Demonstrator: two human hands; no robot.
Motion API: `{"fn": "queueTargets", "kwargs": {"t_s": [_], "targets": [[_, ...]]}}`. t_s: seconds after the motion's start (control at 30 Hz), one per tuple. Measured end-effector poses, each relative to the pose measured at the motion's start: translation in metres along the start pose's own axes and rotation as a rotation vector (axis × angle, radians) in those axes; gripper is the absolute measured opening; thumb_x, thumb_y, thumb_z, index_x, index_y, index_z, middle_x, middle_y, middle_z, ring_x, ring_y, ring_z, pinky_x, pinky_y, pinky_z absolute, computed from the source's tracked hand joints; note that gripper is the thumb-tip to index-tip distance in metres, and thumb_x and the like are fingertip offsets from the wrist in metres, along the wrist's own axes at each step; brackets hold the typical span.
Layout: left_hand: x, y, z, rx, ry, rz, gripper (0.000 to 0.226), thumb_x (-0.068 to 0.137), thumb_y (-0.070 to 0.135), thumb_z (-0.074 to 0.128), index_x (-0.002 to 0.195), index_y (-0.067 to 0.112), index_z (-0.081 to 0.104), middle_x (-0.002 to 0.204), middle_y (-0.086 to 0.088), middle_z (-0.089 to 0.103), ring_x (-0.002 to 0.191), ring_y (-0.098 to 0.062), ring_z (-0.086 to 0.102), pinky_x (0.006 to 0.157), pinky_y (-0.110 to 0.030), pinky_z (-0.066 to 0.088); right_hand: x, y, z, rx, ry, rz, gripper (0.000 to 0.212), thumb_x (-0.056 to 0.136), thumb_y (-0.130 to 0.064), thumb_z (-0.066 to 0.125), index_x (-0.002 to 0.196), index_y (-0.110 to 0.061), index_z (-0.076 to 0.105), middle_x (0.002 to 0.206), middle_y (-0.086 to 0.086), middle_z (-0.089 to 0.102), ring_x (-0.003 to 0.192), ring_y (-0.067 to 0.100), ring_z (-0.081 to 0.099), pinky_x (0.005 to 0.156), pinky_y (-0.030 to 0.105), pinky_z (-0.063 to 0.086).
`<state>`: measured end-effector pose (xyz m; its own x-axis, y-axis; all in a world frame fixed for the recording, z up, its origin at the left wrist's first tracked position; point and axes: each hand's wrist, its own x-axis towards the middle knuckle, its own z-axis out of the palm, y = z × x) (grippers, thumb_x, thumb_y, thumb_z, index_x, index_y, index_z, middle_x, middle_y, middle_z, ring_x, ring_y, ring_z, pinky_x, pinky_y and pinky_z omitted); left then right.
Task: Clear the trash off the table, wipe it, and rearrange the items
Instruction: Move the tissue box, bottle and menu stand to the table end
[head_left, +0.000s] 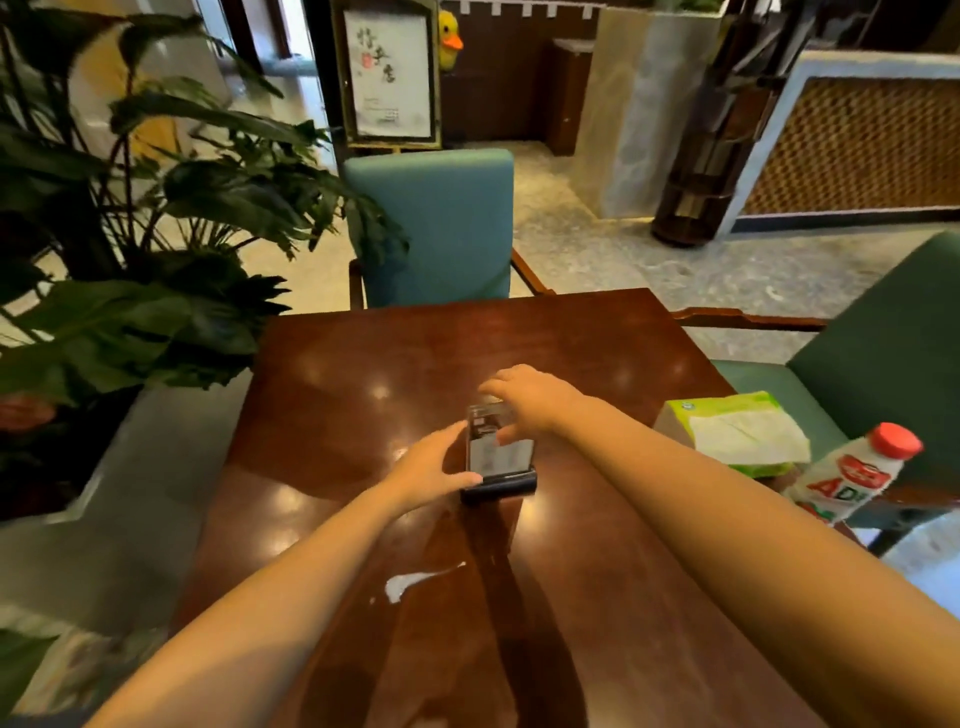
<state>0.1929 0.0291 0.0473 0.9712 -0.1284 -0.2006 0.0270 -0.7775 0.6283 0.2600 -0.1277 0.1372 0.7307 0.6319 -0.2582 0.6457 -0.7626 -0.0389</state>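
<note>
A clear acrylic sign stand (498, 457) with a dark base stands upright near the middle of the dark wooden table (363, 364). My left hand (431, 467) presses against its left side and base. My right hand (530, 400) grips its top and right edge. A white spill (415, 581) lies on the table nearer to me, between my forearms. A green tissue pack (737, 434) and a white drink bottle with a red cap (852, 473) sit at the table's right edge.
A teal chair (436, 223) faces the table's far side, and a green chair (883, 353) stands to the right. Large leafy plants (156, 234) in a grey planter crowd the left edge of the table.
</note>
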Motion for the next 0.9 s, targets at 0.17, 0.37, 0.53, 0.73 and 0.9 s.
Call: {"fn": "queueTargets", "kwargs": {"t_s": [0.17, 0.37, 0.53, 0.73, 0.9], "targets": [[0.022, -0.017, 0.017, -0.19, -0.115, -0.103, 0.072, 0.074, 0.04, 0.074, 0.136, 0.016, 0.046, 0.139, -0.003, 0.053, 0.125, -0.019, 0.05, 0.107, -0.042, 0.041, 0.014, -0.008, -0.004, -0.067, -0.127, 0.03, 0.059, 0.086, -0.028, 0.065, 0.14, -0.017, 0.042, 0.138, 0.008, 0.052, 0.123, 0.028, 0.051, 0.095, 0.039, 0.046], [0.036, -0.021, 0.033, -0.406, -0.01, -0.141, 0.036, 0.081, 0.017, 0.069, 0.116, 0.006, 0.064, 0.117, -0.006, 0.065, 0.106, -0.017, 0.059, 0.092, -0.028, 0.045, 0.017, -0.008, -0.01, -0.106, -0.043, 0.01, 0.032, 0.086, -0.011, 0.061, 0.117, -0.014, 0.065, 0.114, 0.011, 0.066, 0.097, 0.026, 0.062, 0.076, 0.034, 0.051], [0.036, -0.008, 0.035, -0.483, 0.009, -0.069, 0.028, 0.083, 0.017, 0.067, 0.109, 0.006, 0.068, 0.109, 0.001, 0.066, 0.104, -0.014, 0.061, 0.087, -0.023, 0.045, 0.003, 0.009, -0.031, -0.066, -0.024, -0.001, 0.026, 0.083, -0.014, 0.066, 0.109, -0.013, 0.07, 0.104, 0.007, 0.07, 0.087, 0.022, 0.06, 0.068, 0.03, 0.045], [0.041, 0.056, 0.034, -0.411, 0.014, 0.092, 0.025, 0.083, 0.022, 0.067, 0.105, 0.011, 0.071, 0.108, 0.0, 0.07, 0.096, -0.01, 0.062, 0.084, -0.023, 0.048, -0.048, 0.05, -0.068, -0.018, -0.002, 0.073, 0.02, 0.08, -0.016, 0.069, 0.1, -0.015, 0.073, 0.099, 0.006, 0.072, 0.091, 0.02, 0.06, 0.069, 0.026, 0.039], [0.047, 0.118, 0.056, -0.351, -0.054, 0.2, 0.025, 0.084, 0.024, 0.066, 0.106, 0.012, 0.071, 0.113, 0.0, 0.07, 0.103, -0.011, 0.062, 0.09, -0.025, 0.047, -0.106, 0.088, -0.074, 0.066, 0.035, 0.216, 0.017, 0.079, -0.018, 0.072, 0.095, -0.015, 0.073, 0.089, 0.001, 0.068, 0.082, 0.014, 0.055, 0.063, 0.024, 0.037]]}}
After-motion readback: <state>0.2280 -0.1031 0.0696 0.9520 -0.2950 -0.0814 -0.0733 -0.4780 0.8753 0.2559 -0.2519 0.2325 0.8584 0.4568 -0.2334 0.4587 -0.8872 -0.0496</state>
